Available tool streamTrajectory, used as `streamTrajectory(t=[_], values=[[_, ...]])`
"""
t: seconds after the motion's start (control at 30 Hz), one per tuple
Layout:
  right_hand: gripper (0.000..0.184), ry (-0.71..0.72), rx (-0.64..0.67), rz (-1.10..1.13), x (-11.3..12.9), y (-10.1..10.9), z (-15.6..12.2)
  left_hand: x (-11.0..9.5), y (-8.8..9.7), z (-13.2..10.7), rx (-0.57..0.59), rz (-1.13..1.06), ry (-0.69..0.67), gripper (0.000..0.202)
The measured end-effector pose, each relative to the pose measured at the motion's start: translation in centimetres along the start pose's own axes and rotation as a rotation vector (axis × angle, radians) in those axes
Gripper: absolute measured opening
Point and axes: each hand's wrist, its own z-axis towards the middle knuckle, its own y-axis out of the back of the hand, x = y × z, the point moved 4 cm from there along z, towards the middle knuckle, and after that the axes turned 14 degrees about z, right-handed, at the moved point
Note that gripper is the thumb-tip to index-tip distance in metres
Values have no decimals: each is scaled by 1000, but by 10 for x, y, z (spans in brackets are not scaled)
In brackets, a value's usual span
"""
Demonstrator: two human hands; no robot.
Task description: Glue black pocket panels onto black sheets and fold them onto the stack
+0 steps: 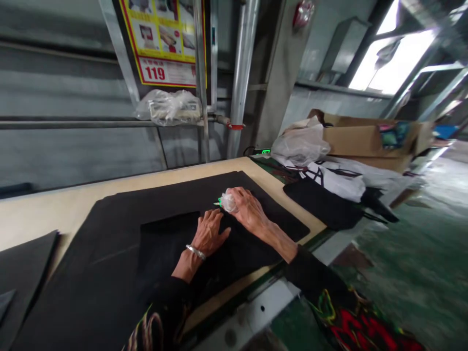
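My right hand (248, 207) is closed around a small whitish squeeze bottle (228, 202) that looks wrapped in plastic. Its narrow green-and-white tip (218, 202) points left, low over the black sheets. Just left of the tip, my left hand (210, 231) lies spread on a smaller black piece of material (164, 243), its fingertips close to the bottle. That piece rests on top of a large black sheet (122, 209), which covers much of the tabletop. Whether the tip touches the material I cannot tell.
More black sheets (27, 270) lie at the left on the pale tabletop (84, 187). To the right are black and white cloth items (325, 200), a plastic bag (302, 141) and a cardboard box (354, 139). Metal pipes (244, 73) run along the wall behind.
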Motion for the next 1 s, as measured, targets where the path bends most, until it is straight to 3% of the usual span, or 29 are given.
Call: streamTrajectory(t=[0.23, 0.4, 0.53, 0.7, 0.83, 0.9, 1.0], values=[[32, -33, -146, 18, -55, 23, -30, 3, -3, -2, -49, 1, -23, 39], [34, -91, -241, 0, -81, 34, -50, 3, -3, -3, -77, 16, -43, 34], [40, -197, -428, 141, -104, 48, -61, 2, -2, -4, -70, 34, -35, 33], [56, -476, -834, 560, -158, 68, -74, 0, 0, -3, -59, 78, -6, 34], [44, -660, -1077, 1187, -201, 64, -72, -2, 3, -2, -33, 109, -2, 34], [36, -752, -1012, 1418, -215, 56, -67, -2, 4, 0, -4, 119, -25, 33], [28, -803, -824, 1471, -224, 47, -62, -1, 6, 4, 54, 137, -39, 34]])
